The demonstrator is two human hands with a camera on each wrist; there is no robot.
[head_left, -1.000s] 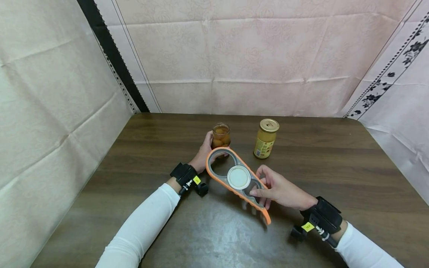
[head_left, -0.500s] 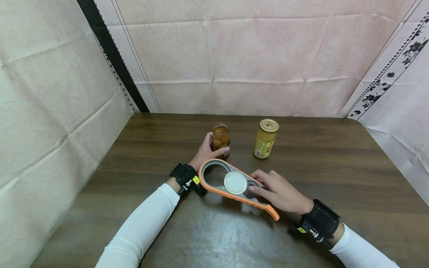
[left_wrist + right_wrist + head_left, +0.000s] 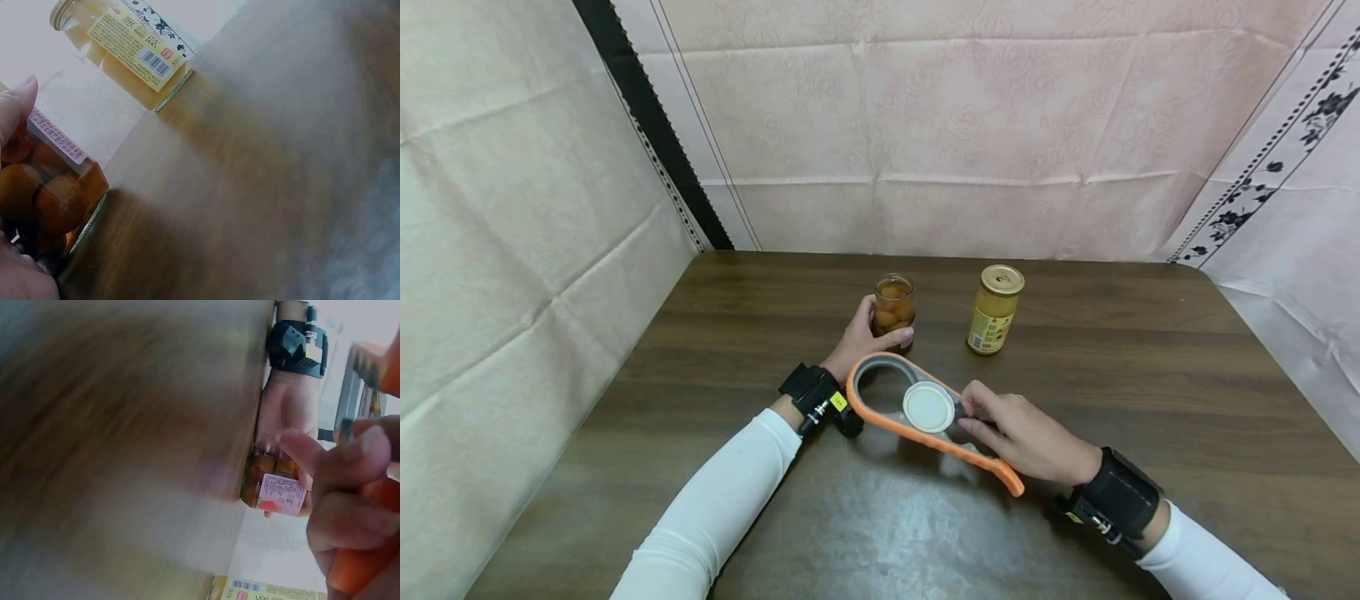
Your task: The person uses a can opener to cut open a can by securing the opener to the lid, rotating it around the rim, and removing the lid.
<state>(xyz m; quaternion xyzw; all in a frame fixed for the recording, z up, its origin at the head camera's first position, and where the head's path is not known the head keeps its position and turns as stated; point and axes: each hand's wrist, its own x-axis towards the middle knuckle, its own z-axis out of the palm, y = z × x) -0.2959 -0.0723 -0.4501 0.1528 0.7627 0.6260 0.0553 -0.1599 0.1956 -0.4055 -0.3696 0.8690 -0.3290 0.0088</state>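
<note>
My left hand (image 3: pixel 859 343) grips a glass jar (image 3: pixel 893 312) of round brown fruit around its lower part. No lid covers the jar's glass rim in the head view; a pink label (image 3: pixel 281 494) shows in the right wrist view. My right hand (image 3: pixel 1028 437) holds an orange-edged grey jar opener (image 3: pixel 955 451) at its right part, above the table and nearer me than the jar. A pale round disc (image 3: pixel 928 407) sits in the opener's middle, with the right fingertips right at its edge. The opener's larger ring lies close to the left wrist.
A second jar (image 3: pixel 996 312), yellow with a gold lid, stands upright to the right of the held jar. The brown wooden table (image 3: pixel 1112 350) reaches back to a pale cloth backdrop (image 3: pixel 962 150). Black camera bands (image 3: pixel 1120 496) circle both wrists.
The jar opener has moved left and towards me, away from the front of the jar, and turned more level. The right fingertips have shifted in towards the disc. The left hand stays put.
</note>
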